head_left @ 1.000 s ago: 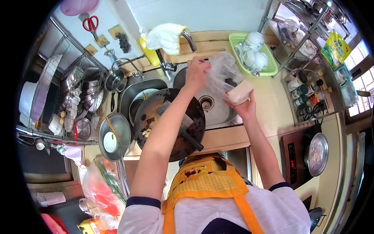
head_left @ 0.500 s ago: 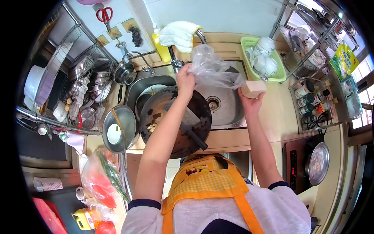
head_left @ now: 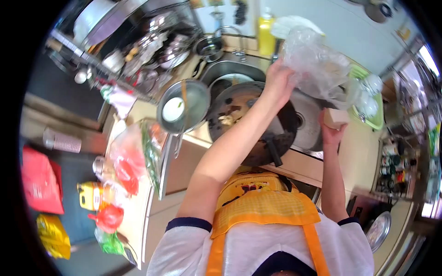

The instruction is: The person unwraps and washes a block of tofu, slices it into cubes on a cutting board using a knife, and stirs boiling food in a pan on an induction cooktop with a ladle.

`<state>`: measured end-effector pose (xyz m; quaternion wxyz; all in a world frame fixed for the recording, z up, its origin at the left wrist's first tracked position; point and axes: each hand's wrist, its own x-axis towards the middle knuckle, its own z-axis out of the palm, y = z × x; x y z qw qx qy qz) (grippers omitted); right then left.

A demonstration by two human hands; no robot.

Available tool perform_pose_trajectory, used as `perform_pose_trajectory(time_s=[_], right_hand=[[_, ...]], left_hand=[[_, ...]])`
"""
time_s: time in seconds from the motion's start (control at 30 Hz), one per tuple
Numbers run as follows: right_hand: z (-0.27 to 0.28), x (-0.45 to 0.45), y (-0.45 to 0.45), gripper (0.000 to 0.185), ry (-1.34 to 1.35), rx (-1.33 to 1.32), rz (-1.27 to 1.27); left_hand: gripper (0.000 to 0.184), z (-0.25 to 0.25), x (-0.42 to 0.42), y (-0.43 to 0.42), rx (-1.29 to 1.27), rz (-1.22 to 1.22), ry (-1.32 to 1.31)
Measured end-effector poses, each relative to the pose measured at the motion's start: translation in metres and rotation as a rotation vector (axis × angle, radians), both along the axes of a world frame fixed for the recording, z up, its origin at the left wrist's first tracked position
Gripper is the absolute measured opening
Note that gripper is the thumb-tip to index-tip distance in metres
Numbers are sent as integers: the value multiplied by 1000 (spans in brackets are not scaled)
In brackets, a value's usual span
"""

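Note:
My left hand (head_left: 279,83) grips a clear plastic bag (head_left: 317,62), which hangs crumpled over the sink (head_left: 309,124). In my right hand (head_left: 331,135) rests a pale beige block of tofu (head_left: 336,118), with the fingers wrapped round its underside and left side. The bag and the block are apart. Below my left forearm lies a round dark chopping board (head_left: 251,158), partly hidden by the arm. On it are a cleaver (head_left: 273,151) with a black handle, some pale chopped pieces (head_left: 229,118) and dark scraps.
Left of the board stands a metal bowl (head_left: 195,108) with a small white dish inside. A green basket (head_left: 377,112) of white bowls is beyond the sink. A yellow soap bottle (head_left: 266,37) stands behind. Plastic bags (head_left: 131,152) with greens lie on the left counter.
The view has swung left, so the counter things appear shifted to the right. Both hands keep their holds on the bag and the block of tofu.

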<state>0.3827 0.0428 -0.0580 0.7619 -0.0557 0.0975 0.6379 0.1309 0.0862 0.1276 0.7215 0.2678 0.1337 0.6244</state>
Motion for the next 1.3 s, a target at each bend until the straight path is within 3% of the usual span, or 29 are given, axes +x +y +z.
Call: perform_pose_trajectory(time_s=[0.1,0.17,0.27,0.3,0.37,0.4,0.47,0.53,0.57,0.6,0.67,0.7,0.73,0.77,0.8,0.83,0.87,0.97,1.1,1.13,1.17,1.2,1.23,1.3], right_hand=[[-10,-10,11,58,-69,116,89],[-11,-21,17,54,-68,49,110],[-8,-41,22,53,-55,54,189],[-7,-48,25,53,-29,49,208],[-3,-66,24,51,-41,56,224],[-3,-71,27,50,-41,69,232],[-6,-79,35,48,-69,82,249],[-2,-90,37,48,-83,81,254],[1,-95,38,49,-93,81,254],[0,-98,36,50,-89,94,282],[2,-105,40,54,-108,92,274],[1,-105,40,56,-118,93,258],[-3,-102,42,59,-132,125,283],[-11,-96,45,62,-151,153,297],[-12,-96,44,67,-213,128,272],[-10,-98,42,69,-223,65,226],[-5,-103,37,69,-243,68,213],[7,-115,30,67,-357,40,144],[20,-124,21,67,-322,-11,128],[21,-124,19,68,-316,-35,120],[21,-124,16,68,-317,-49,119],[20,-121,14,68,-319,-64,119],[21,-117,13,69,-322,-78,121],[13,-107,13,71,-383,-62,173]], left_hand=[[35,3,-56,-9,4,-12,-303],[34,7,-95,-33,-63,63,-422],[49,-8,-187,-84,-160,115,-584],[55,-13,-222,-107,-89,111,-637],[59,-24,-285,-159,-65,581,-349],[57,-41,-333,-186,118,372,-513],[52,-59,-404,-251,115,949,-346],[51,-84,-479,-327,321,1017,-476],[48,-110,-521,-373,305,1307,-290],[45,-119,-547,-418,247,1404,-533],[40,-145,-585,-484,227,1553,-565],[38,-142,-582,-483,-239,2110,130],[38,-177,-612,-525,-144,1953,-293],[40,-182,-604,-537,-464,2004,-227],[42,-206,-614,-563,-898,1835,-6],[47,-249,-647,-617,-1003,1366,173],[49,-252,-641,-613,-1201,1399,174],[51,-254,-644,-609,-1439,1395,296],[43,-182,-591,-510,-2234,1574,857],[41,-159,-569,-476,-2207,1780,972],[40,-137,-548,-445,-1996,2001,1103],[43,-135,-536,-421,-1396,2309,1406],[48,-133,-524,-396,-721,2350,1656],[52,-77,-447,-320,-254,2045,1994]])
